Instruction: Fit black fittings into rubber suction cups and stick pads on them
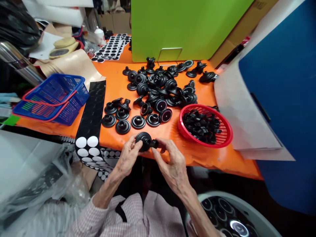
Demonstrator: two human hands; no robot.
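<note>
Above the table's front edge, my left hand grips a round, stepped black disc by its rim, thumb on the near side. My right hand pinches a small black knob-like piece against the disc's middle; whether the two are joined I cannot tell. Just beyond my hands sit several similar black discs, some with their raised centre up. A larger heap of them lies further back. To the right, a red plastic basket holds many small black pieces.
An orange-covered table carries everything. At left are a blue basket and a black strip with white round stickers hanging over the edge. A green board stands behind. Below right, a pale tub contains more black discs.
</note>
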